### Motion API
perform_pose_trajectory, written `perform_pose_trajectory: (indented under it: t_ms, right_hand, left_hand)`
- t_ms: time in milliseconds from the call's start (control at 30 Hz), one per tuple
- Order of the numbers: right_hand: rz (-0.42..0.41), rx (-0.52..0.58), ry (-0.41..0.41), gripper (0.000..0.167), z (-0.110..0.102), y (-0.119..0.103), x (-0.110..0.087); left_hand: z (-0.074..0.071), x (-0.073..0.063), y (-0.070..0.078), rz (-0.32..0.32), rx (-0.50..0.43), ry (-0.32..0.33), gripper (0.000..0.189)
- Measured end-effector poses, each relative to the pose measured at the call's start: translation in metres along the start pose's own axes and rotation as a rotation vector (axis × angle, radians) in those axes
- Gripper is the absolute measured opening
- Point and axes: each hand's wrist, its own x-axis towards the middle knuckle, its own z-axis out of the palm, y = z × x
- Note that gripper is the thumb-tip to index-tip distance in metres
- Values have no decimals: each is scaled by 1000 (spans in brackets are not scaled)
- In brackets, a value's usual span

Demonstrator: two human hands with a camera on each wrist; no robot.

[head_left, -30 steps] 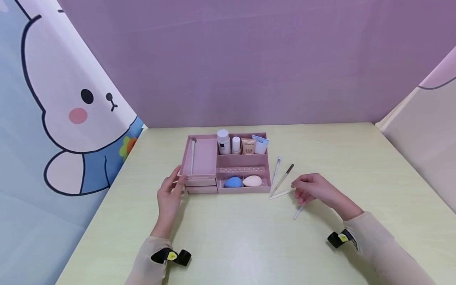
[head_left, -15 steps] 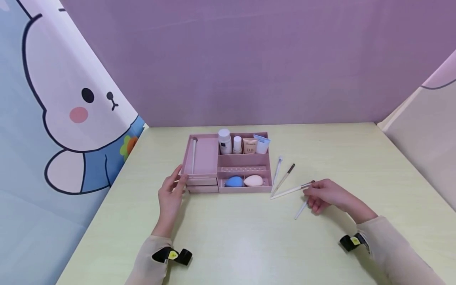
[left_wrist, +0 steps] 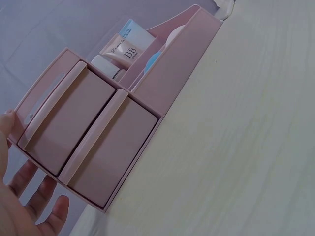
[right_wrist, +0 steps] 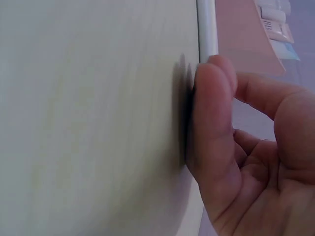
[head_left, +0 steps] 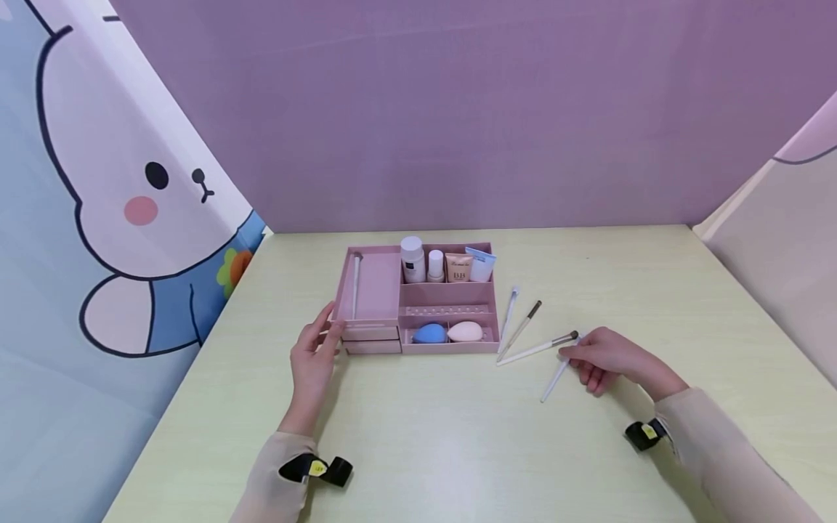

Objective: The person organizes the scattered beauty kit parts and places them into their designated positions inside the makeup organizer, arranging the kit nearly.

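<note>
My right hand point(head_left: 604, 356) pinches a white makeup brush point(head_left: 554, 381) between thumb and fingertips, low over the table; its lower end points toward me. In the right wrist view the thumb and finger meet at the white handle point(right_wrist: 207, 29). Just left lie another white brush with dark bristles point(head_left: 538, 349), a brown-tipped brush point(head_left: 519, 330) and a pale brush point(head_left: 508, 319). My left hand point(head_left: 312, 363) touches the front left corner of a pink cosmetics organizer point(head_left: 447, 296). Its thumb rests at the top edge, with the fingers spread along the side, as the left wrist view shows.
On the organizer's left top lies one brush point(head_left: 356, 287). Its right compartments hold a white bottle point(head_left: 413, 261), a smaller bottle point(head_left: 435, 266), a BB tube point(head_left: 458, 267), a blue tube point(head_left: 480, 266), a blue sponge point(head_left: 429, 334) and a pink sponge point(head_left: 466, 332). Two drawers point(left_wrist: 110, 147) face front.
My right hand has moved right, off the dark-bristled brush, whose head now shows, and onto the white brush beside it. My left hand has stayed at the organizer's corner.
</note>
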Motion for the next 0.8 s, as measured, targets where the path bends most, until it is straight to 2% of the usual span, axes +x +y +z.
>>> perform_pose_trajectory:
  t_ms: [300,533,800]
  right_hand:
    - [34,-150,56,27,-2,-6,7]
    - [26,-259,93,15,-4,-13,7]
    - [5,-264,89,18,-5,-9,6]
  left_hand:
    - [0,0,-2,17,-7,4,39]
    - [0,0,-2,11,-5,-2,39]
    - [0,0,-2,1,-1,-2,39]
